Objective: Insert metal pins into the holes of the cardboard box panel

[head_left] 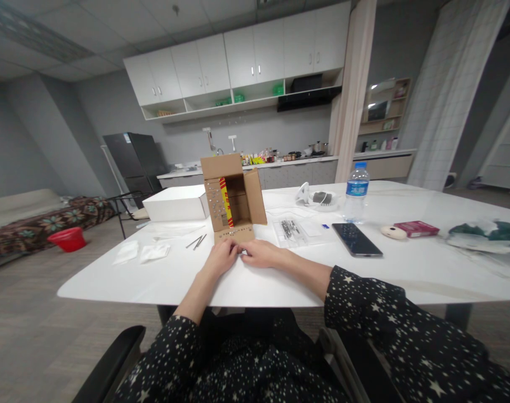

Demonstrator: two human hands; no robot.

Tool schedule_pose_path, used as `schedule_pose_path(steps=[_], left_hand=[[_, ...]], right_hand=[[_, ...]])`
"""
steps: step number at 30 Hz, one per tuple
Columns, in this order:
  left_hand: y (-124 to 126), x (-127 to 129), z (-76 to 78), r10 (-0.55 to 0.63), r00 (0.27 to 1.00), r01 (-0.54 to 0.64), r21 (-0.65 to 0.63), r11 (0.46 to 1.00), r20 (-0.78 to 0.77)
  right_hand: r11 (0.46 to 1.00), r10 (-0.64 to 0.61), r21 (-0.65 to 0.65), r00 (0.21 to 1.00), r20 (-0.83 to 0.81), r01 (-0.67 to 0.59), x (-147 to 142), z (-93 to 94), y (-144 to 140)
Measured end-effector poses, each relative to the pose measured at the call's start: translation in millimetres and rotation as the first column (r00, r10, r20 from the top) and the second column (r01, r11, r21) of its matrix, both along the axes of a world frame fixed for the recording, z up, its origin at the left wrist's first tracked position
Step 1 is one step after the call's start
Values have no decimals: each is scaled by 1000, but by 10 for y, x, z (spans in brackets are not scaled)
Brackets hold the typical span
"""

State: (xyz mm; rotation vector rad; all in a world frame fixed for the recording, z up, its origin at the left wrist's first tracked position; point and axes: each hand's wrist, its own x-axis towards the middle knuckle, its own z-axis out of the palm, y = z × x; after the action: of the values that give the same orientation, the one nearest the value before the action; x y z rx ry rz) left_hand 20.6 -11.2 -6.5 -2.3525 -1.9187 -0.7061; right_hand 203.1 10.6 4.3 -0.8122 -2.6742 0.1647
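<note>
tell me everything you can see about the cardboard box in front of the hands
The cardboard box is small, brown, corrugated-looking, lying on its side on the white table, open end toward the camera, flaps spread. A red-and-yellow strip runs down its left inner edge. Small pale dots line the left and bottom flaps. The left hand and right hand meet at the bottom flap.

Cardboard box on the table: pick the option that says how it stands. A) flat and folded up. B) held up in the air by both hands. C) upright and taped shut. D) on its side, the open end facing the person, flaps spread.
D: the cardboard box lies on its side on the white table, its open end and spread flaps toward the person, while the left hand and right hand meet at its lowest flap.
</note>
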Motion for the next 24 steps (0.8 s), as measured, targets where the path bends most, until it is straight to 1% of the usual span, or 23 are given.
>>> schedule_pose_path(steps=[11, 15, 20, 24], left_hand=[[-13, -28, -26, -1, 1000, 1, -2, 1000, 8], [6, -57, -42, -34, 998, 34, 8, 999, 48], [-2, -92, -37, -82, 987, 82, 9, 997, 138], [-28, -113, -18, -79, 987, 77, 21, 997, 137]], right_hand=[[1000, -5, -11, 1000, 4, 5, 3, 3, -7], [1000, -14, -1, 1000, 8, 14, -2, -3, -1], [1000, -28, 5, 1000, 12, 28, -3, -15, 12], [1000, -13, -7, 1000, 3, 13, 1, -18, 11]])
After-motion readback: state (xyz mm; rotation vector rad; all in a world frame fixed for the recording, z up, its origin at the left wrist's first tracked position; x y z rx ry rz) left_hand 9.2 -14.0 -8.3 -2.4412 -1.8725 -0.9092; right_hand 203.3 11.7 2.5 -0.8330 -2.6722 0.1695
